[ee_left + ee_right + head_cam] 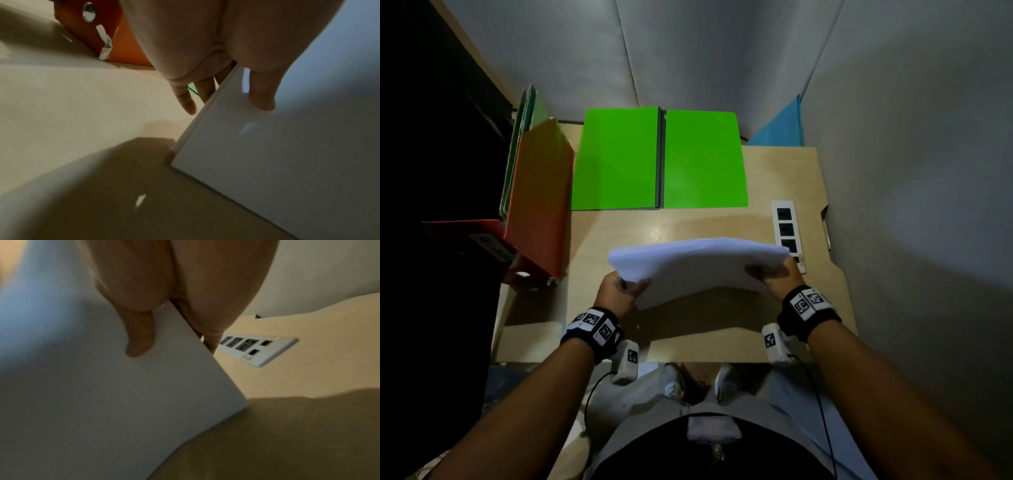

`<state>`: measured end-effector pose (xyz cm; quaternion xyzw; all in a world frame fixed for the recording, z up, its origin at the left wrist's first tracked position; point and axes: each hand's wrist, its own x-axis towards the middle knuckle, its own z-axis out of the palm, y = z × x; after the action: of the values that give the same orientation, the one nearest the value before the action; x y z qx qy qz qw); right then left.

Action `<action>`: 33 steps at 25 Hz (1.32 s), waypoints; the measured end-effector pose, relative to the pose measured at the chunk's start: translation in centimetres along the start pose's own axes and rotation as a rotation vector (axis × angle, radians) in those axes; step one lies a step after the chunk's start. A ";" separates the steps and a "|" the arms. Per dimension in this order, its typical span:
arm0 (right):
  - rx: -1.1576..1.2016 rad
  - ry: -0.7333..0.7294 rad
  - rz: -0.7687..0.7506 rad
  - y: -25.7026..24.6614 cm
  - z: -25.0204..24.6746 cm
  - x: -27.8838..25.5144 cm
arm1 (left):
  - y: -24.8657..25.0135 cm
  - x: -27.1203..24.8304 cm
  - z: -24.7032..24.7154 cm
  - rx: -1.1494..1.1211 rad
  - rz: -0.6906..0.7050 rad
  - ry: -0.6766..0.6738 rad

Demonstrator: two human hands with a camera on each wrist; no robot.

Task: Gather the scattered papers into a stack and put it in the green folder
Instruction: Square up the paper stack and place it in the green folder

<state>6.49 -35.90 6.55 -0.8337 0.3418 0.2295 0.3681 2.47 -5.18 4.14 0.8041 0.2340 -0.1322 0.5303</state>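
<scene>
The wooden desk (774, 178) filled the view, walled by grey partition panels (893, 102). At its far edge lay the green folder (659, 159), opened flat with both covers up — its spine ran down the middle. To the left stood an orange binder (541, 202), a metal ring hole (88, 11) in its spine, with thinner green files (524, 137) upright behind it. The stack of white papers (698, 267) was held above the desk's near half, well short of the green folder, its edges squared and its shadow falling on the wood below. A white power strip (787, 229) lay flat on the desk at the right, just beyond the stack's right end. The left hand (616, 291) gripped the stack's left edge — thumb on the near face, fingers (185, 95) behind it. The right hand (777, 277) pinched the right edge likewise, thumb (141, 337) pressed on the sheet's face. Both wrists wore black bands bearing printed markers (808, 301).
</scene>
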 end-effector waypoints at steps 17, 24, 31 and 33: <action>-0.237 0.095 -1.064 -9.0 -9.8 -7.4 | 13.2 -4.0 -0.4 0.090 0.583 -0.065; 0.691 -0.520 -0.592 -2.2 -5.2 -2.7 | 12.3 -4.4 -0.2 -0.293 0.439 -0.132; 0.717 -0.208 -0.597 -4.0 -3.8 -3.8 | 12.9 -3.6 1.2 -0.424 0.485 -0.029; 0.656 -0.146 -0.585 -3.7 -3.6 -3.1 | 12.0 -2.8 1.7 -0.435 0.455 -0.004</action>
<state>7.68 -35.60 12.50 -0.7161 0.1193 0.0532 0.6857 6.34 -11.32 14.22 0.7031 0.0698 0.0413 0.7064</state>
